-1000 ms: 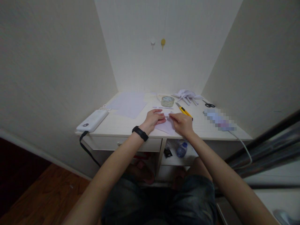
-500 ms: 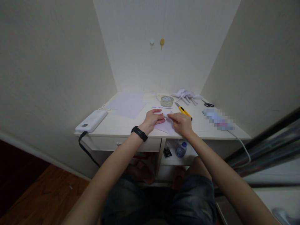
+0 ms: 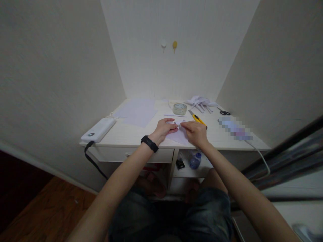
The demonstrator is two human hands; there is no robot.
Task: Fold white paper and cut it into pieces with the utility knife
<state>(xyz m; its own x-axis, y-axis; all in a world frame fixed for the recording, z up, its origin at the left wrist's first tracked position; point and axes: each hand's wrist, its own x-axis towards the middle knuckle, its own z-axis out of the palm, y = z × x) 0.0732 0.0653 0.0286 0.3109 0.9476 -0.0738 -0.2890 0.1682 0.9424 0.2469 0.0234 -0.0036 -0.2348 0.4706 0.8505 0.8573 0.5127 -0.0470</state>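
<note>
My left hand (image 3: 164,129): resting on the desk (image 3: 131,134), fingers curled and pinching the near top edge of the folded paper (image 3: 178,135); a black band (image 3: 149,143) sits on that wrist.
My right hand (image 3: 196,132): lying over the right part of the same paper, thumb and forefinger pinched on its top edge, fingertips almost meeting those of my left hand.
Folded paper: pale lilac, flat on the desk near the front edge, between and partly under my 2 hands.
Loose sheets (image 3: 137,111): lying flat, back left of my hands, well apart from them.
Tape roll (image 3: 180,108): upright on the desk behind my hands.
Yellow knife (image 3: 197,119): just beyond my right hand, lying at a slant.
Paper pieces (image 3: 201,102): a white heap at the back right.
Scissors (image 3: 224,112): black handles, near the right wall.
White box (image 3: 99,129): on the left corner of the desk, a black cord hanging from it.
Bottle (image 3: 195,160): on the shelf under the desk, blue cap.
</note>
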